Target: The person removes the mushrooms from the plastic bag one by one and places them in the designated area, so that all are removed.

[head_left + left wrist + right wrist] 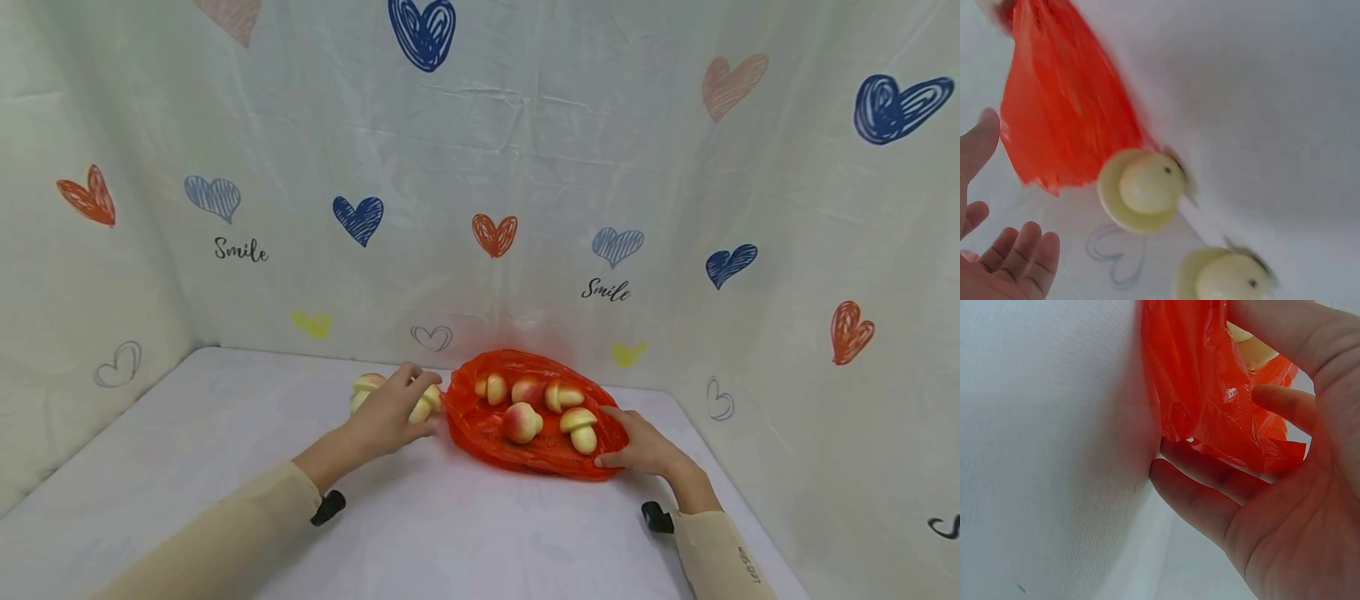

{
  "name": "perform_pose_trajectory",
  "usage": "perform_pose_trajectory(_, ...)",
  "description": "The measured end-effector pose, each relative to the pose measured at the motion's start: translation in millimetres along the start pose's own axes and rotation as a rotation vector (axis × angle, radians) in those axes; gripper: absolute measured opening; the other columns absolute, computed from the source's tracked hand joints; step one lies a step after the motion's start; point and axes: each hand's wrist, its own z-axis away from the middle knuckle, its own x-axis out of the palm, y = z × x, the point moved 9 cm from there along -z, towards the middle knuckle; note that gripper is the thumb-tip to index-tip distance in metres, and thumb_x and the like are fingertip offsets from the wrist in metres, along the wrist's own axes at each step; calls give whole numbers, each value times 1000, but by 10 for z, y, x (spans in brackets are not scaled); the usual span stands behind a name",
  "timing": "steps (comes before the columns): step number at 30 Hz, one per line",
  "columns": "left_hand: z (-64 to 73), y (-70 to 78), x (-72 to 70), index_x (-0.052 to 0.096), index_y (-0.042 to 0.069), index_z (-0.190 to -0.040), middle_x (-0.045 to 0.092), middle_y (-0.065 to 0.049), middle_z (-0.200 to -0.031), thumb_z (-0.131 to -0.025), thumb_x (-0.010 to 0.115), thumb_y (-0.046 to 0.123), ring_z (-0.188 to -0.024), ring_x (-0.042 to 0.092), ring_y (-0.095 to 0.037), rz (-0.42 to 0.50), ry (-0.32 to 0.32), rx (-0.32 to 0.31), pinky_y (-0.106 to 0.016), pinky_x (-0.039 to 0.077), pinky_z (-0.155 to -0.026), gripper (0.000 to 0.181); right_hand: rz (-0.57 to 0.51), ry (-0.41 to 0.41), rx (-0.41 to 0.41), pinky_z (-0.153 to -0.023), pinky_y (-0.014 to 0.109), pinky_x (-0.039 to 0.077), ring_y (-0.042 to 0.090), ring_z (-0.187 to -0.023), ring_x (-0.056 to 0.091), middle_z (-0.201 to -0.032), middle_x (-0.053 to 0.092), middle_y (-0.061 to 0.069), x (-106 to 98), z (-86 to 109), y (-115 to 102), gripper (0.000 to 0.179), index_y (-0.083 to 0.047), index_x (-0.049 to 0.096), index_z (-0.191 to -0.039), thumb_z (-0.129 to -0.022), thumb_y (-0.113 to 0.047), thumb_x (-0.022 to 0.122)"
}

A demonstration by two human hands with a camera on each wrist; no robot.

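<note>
Right of center in the head view, a red plastic bag point(525, 463) lying wide-mouthed on a white desk point(510, 542), with five pale mushrooms point(579, 430) inside. At the right edge of the bag, a right hand point(643, 443), grip pinching the plastic rim between thumb and fingers. Just left of the bag, near the middle of the frame, a left hand point(390, 417) over two loose mushrooms point(424, 406), grip spread and holding nothing in the left wrist view. Likely trouble: loose mushrooms rolling apart on rounded caps, perhaps toward the upper edge of the desk, if nudged by a fingertip instead of enclosed. Also possible: thin plastic collapsing or tipping, spilling the contents, if tugged hard from the right.
</note>
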Motion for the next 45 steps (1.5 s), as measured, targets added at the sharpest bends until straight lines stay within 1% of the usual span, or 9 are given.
perform_pose_trajectory(4, -71, 257, 86, 52, 15, -125, 46, -3, -109, -73, 84, 29, -84, 48, -13, 41, -13, 83, -23, 49, -68, 62, -3, 0, 7, -95, 61, 40, 39, -121, 42, -134, 43, 20, 1, -3, 14, 92, -9, 39, -144, -69, -39, 83)
perform_pose_trajectory(8, -148, 481, 187, 54, 15, -124, 45, 0, -108, -75, 82, 31, -86, 47, -12, 55, -19, 147, -24, 49, -71, 60, 6, 2, 13, -95, 61, 40, 39, -121, 42, -134, 43, 20, 2, -11, 31, 93, -9, 38, -144, -69, -40, 83)
perform_pose_trajectory(13, -249, 682, 333, 54, 16, -121, 44, 1, -107, -78, 80, 32, -87, 49, -11, 123, -16, 205, -24, 48, -74, 53, 14, 5, 16, -95, 61, 39, 38, -121, 43, -133, 44, 19, 5, -20, 50, 94, -9, 38, -144, -69, -41, 83)
perform_pose_trajectory(17, -303, 788, 442, 54, 16, -123, 44, 1, -107, -80, 78, 31, -88, 52, -14, 174, -36, 215, -21, 48, -75, 52, 15, 3, 7, -95, 60, 40, 37, -120, 44, -133, 44, 19, 18, -32, 40, 94, -9, 38, -144, -68, -42, 83)
perform_pose_trajectory(23, -399, 859, 637, 53, 16, -126, 43, -1, -109, -82, 75, 34, -87, 50, -12, 194, -87, 183, -18, 47, -77, 52, 18, 11, -10, -95, 61, 39, 39, -120, 43, -133, 44, 21, -6, -21, 13, 93, -9, 38, -145, -69, -40, 83)
perform_pose_trajectory(29, -506, 783, 807, 48, 21, -129, 39, 1, -107, -82, 74, 38, -81, 50, -11, 239, -115, 83, -19, 47, -74, 56, 23, 11, -20, -95, 61, 39, 39, -120, 43, -132, 44, 20, -13, -3, 2, 92, -8, 39, -144, -69, -39, 83)
perform_pose_trajectory(33, -601, 742, 916, 49, 23, -128, 42, 0, -112, -82, 74, 38, -90, 51, -12, 237, -137, 8, -23, 48, -82, 55, 24, 10, -13, -95, 61, 39, 39, -120, 42, -133, 43, 20, -19, -2, 35, 92, -8, 38, -144, -70, -39, 83)
perform_pose_trajectory(38, -693, 707, 1043, 51, 21, -131, 43, -2, -116, -81, 75, 38, -99, 49, -14, 230, -173, -53, -28, 47, -91, 58, 22, 6, -14, -95, 62, 39, 40, -121, 42, -133, 43, 21, -19, -23, 67, 93, -7, 38, -144, -70, -41, 83)
perform_pose_trajectory(45, -748, 685, 1192, 53, 20, -130, 46, -3, -115, -80, 76, 39, -98, 50, -16, 193, -205, -84, -30, 49, -88, 59, 19, 0, -8, -94, 61, 40, 39, -121, 42, -133, 43, 20, 3, -30, 64, 93, -9, 39, -144, -69, -41, 83)
